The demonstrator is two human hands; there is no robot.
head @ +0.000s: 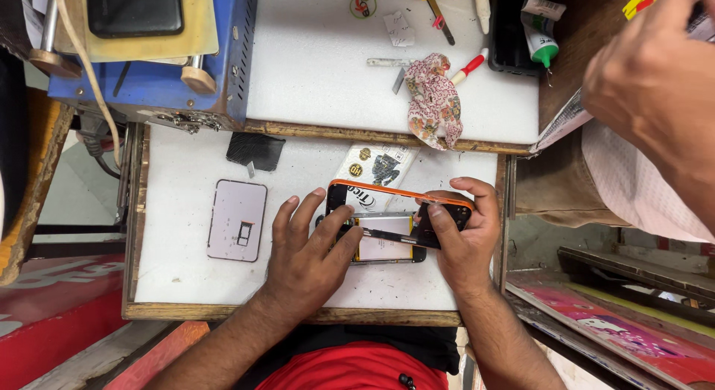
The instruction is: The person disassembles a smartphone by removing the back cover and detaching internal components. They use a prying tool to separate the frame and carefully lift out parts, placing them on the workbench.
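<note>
An opened phone [383,247] lies flat on the white work board [179,271], its pale inner parts showing. My left hand [309,248] rests on its left end with fingers spread, pressing it down. My right hand [468,245] grips the black right end of an orange-rimmed panel [402,192], which is tilted up off the phone along its far edge. A thin dark strip [391,236] runs across the open phone from my left fingertips to my right thumb. I cannot tell whether it is a tool or a cable.
A pale back plate with a small tray [237,220] lies left of the phone, a black patch [255,150] behind it. A floral cloth [434,99], a red-handled tool [469,65] and a blue machine [153,58] sit farther back. Another person's hand [655,84] is at top right.
</note>
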